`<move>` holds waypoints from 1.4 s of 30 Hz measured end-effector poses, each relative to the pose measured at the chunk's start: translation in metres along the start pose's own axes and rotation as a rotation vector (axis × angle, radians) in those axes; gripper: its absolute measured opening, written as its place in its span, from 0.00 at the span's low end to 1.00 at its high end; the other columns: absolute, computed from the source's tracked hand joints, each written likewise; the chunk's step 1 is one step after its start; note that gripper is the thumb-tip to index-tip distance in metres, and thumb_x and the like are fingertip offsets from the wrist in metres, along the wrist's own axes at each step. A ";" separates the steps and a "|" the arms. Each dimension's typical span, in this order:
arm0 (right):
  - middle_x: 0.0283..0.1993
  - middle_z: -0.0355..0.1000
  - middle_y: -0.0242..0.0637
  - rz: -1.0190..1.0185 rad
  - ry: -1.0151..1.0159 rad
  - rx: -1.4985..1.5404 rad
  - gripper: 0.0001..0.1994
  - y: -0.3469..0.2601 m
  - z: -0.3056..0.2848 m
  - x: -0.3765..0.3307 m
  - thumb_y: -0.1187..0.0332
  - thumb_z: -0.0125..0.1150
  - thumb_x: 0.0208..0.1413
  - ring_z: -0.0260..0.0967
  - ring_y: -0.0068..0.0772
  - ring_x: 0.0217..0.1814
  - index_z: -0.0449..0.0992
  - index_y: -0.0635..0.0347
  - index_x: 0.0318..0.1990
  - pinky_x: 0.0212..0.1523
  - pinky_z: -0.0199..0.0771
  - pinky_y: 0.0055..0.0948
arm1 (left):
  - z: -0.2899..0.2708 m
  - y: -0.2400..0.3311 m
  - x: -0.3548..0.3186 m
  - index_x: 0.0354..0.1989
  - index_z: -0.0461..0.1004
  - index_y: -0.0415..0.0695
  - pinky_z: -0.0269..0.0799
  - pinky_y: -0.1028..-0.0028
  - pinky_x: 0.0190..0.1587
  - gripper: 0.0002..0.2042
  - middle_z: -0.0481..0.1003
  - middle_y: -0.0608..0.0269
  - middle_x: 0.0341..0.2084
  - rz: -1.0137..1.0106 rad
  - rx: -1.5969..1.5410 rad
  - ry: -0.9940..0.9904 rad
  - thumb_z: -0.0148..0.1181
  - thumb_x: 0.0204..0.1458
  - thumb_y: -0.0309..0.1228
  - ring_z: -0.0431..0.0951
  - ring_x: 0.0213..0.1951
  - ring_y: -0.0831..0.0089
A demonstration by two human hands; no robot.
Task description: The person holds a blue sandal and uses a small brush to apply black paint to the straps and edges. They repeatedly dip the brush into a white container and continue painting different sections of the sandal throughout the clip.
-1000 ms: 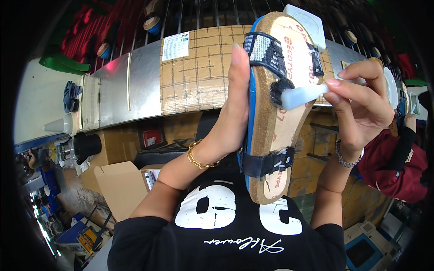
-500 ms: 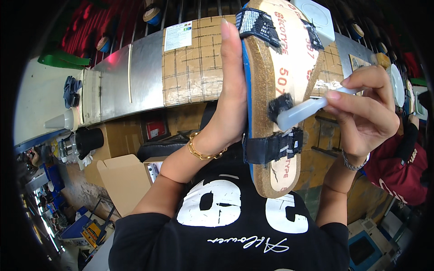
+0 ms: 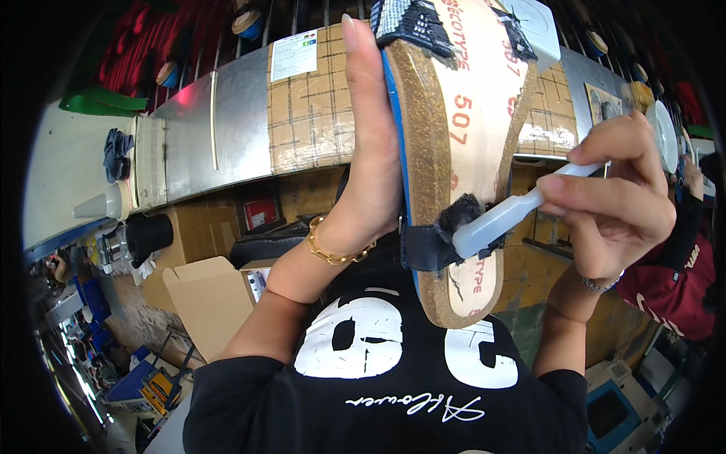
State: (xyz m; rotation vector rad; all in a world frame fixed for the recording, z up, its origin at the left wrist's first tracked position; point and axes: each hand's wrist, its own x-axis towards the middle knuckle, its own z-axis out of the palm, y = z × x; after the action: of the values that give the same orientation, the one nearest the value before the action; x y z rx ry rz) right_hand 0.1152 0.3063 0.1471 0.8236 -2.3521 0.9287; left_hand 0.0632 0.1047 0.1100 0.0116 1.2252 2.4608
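Note:
My left hand holds a sandal upright, palm against its blue-edged cork side and fingers stretched up along it. The sandal has a beige footbed and dark straps, one at the top and one low down. My right hand pinches a white plastic tool. Its broad tip presses on the frayed end of the lower strap, over the footbed. A gold chain bracelet sits on my left wrist.
Behind the sandal runs a metal-faced bench with a gridded mat. An open cardboard box is at the lower left, with a white cone and a black cylinder beside it. Another person in a red sleeve is at the right.
The sandal has risen and come closer to the camera. My right hand and the white tool have shifted down the footbed to the lower strap's end.

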 end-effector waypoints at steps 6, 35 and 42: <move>0.32 0.70 0.35 -0.047 0.004 -0.066 0.15 -0.002 0.000 -0.001 0.68 0.76 0.25 0.65 0.33 0.34 0.87 0.54 0.30 0.41 0.58 0.34 | 0.004 0.011 0.001 0.63 0.66 0.42 0.77 0.73 0.54 0.45 0.76 0.57 0.52 -0.028 -0.016 0.044 0.26 0.60 0.73 0.79 0.52 0.74; 0.28 0.69 0.29 0.216 0.113 -0.012 0.10 0.002 0.023 -0.003 0.74 0.76 0.41 0.63 0.24 0.33 0.88 0.56 0.35 0.40 0.56 0.25 | -0.026 -0.003 0.002 0.67 0.58 0.42 0.65 0.71 0.62 0.43 0.67 0.57 0.59 0.304 0.120 0.152 0.28 0.62 0.70 0.69 0.59 0.72; 0.27 0.69 0.27 0.561 0.134 0.156 0.11 -0.025 0.029 -0.023 0.72 0.77 0.38 0.61 0.24 0.31 0.89 0.54 0.34 0.42 0.53 0.26 | -0.064 -0.022 0.011 0.71 0.47 0.41 0.48 0.68 0.71 0.38 0.53 0.56 0.67 0.827 0.623 0.346 0.30 0.65 0.62 0.54 0.68 0.69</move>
State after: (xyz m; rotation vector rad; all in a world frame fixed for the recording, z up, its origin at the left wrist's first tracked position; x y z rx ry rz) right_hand 0.1425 0.2784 0.1244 0.1310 -2.4520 1.3533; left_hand 0.0493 0.0714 0.0512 0.3346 2.5056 2.6336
